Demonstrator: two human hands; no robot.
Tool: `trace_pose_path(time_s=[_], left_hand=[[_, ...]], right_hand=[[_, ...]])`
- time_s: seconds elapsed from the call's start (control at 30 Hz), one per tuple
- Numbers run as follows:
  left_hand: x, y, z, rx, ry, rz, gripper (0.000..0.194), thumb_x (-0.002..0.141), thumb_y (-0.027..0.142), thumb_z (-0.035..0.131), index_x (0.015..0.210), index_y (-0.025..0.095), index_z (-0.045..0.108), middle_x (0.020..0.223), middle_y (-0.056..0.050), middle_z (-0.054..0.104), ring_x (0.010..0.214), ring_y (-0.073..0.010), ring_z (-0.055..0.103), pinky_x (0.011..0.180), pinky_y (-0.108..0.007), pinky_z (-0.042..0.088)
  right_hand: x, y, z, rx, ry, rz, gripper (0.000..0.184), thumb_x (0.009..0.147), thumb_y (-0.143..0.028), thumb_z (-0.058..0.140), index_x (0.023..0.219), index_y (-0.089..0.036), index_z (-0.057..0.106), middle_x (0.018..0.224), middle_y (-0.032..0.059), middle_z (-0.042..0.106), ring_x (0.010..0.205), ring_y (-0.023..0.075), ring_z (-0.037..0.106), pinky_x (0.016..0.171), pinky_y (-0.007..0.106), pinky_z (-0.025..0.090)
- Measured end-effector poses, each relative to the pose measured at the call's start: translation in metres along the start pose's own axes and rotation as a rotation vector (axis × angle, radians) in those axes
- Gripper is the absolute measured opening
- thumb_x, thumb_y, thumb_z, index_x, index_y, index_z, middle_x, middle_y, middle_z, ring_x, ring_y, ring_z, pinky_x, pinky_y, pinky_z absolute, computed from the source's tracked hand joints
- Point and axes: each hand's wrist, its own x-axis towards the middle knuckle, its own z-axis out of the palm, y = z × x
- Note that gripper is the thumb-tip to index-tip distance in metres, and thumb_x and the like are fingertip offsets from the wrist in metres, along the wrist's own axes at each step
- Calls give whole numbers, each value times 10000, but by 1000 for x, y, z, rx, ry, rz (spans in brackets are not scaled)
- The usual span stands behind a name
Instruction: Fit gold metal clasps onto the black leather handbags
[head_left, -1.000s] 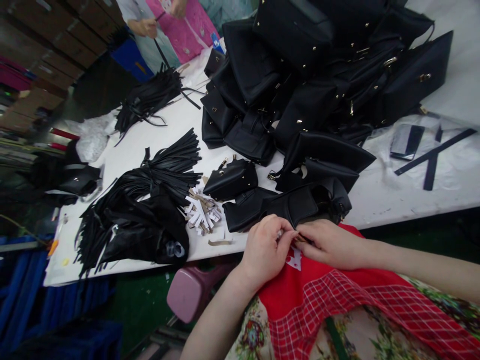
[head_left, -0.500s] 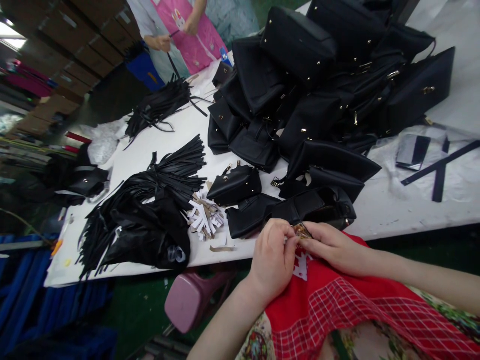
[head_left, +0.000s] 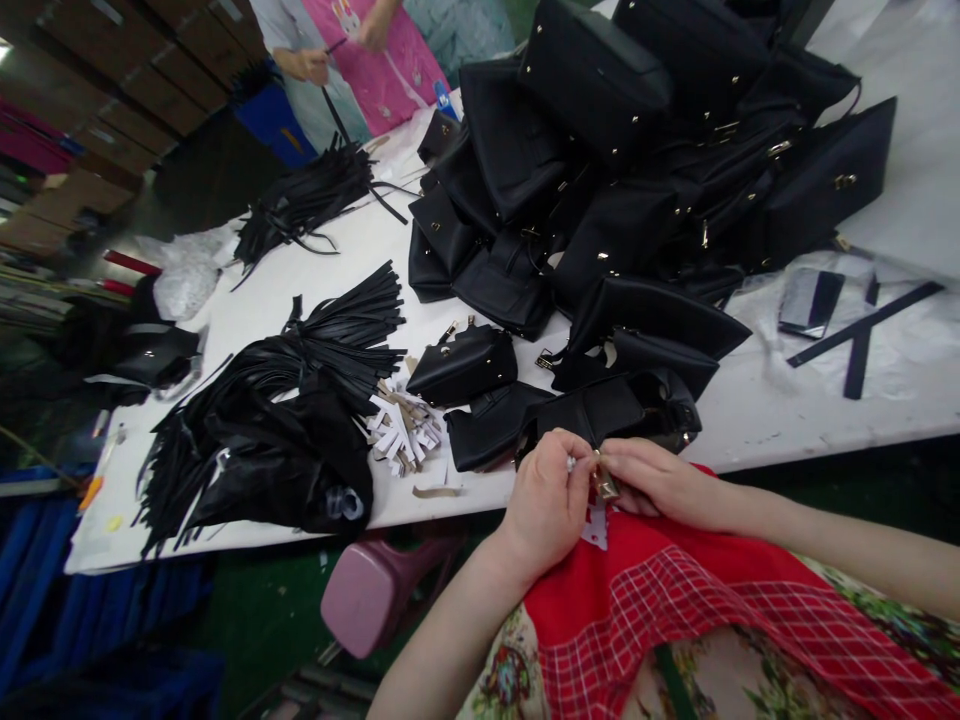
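Observation:
My left hand (head_left: pixel 551 500) and my right hand (head_left: pixel 660 482) meet close to my body at the table's front edge, fingers pinched. A small gold metal fitting (head_left: pixel 606 488) shows between them, at the fingertips of my right hand. Something tiny and whitish (head_left: pixel 571 463) sticks out of my left fingers; I cannot make out what it is. Just beyond my hands lies a black handbag (head_left: pixel 611 410) on its side. Left of that, a smaller black bag (head_left: pixel 465 366) with gold hardware rests on the table.
A large heap of black handbags (head_left: pixel 600 90) covers the far side of the white table (head_left: pixel 787 440). Bundles of black straps (head_left: pixel 330 340) and paper strips (head_left: pixel 405 430) lie left. A pink stool (head_left: pixel 360 597) stands below. Across the table, a person in a pink apron (head_left: pixel 375 75) holds a strap.
The gold fitting has turned and now hangs lower between my fingers. My right fingers have shifted their grip. The whole view has moved slightly.

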Motion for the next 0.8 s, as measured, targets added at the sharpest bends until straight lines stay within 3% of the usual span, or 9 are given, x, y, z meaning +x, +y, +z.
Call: trace_pose_path(time_s=[0.17,0.3,0.4,0.47,0.6,0.7,0.8], left_hand=[[-3,-2,-3,-130,-25,-58,90,977,224,413,898,208,453,803,-1,551,661,-123,554,674,-279,461],[-2,-8,-7,-406,-34,-158,132,994,276,419,882,208,440,722,34,536,600,-96,533,621,-240,454],[-2,-18,-15,-606,65,-216,158,996,319,427,875,217,424,667,60,503,543,-82,482,555,-214,416],[-2,-24,-22,-628,141,-238,172,995,346,422,877,222,413,635,73,467,508,-78,438,513,-203,378],[-2,-21,-29,-228,90,-215,155,959,358,497,928,207,512,638,59,497,536,-91,475,540,-215,401],[-1,-12,-25,140,-8,-23,202,890,321,626,1050,198,613,775,7,648,710,-137,613,671,-250,481],[0,-6,-21,381,-102,135,180,935,288,562,1077,203,631,894,-21,713,803,-167,661,722,-283,508]], right_hand=[[3,-1,4,-176,41,-40,327,894,-470,464,705,-204,441,534,-32,487,450,88,414,423,212,337],[3,-2,4,-231,79,-78,250,896,-394,466,749,-192,480,537,-32,507,465,100,452,459,224,373],[1,-1,4,-230,88,-84,251,918,-376,433,754,-193,478,503,-46,486,435,90,417,444,220,344],[0,0,3,-238,89,-70,248,923,-367,428,751,-193,472,500,-47,488,438,90,420,449,220,345],[0,1,3,-322,89,-59,223,915,-340,423,748,-198,466,512,-33,520,465,106,458,477,234,353],[0,-1,4,-467,119,-105,216,897,-310,412,705,-211,430,538,-19,531,495,121,465,499,250,333],[1,-1,4,-608,159,-162,213,888,-277,407,685,-214,417,581,-13,525,523,126,454,524,261,318]])
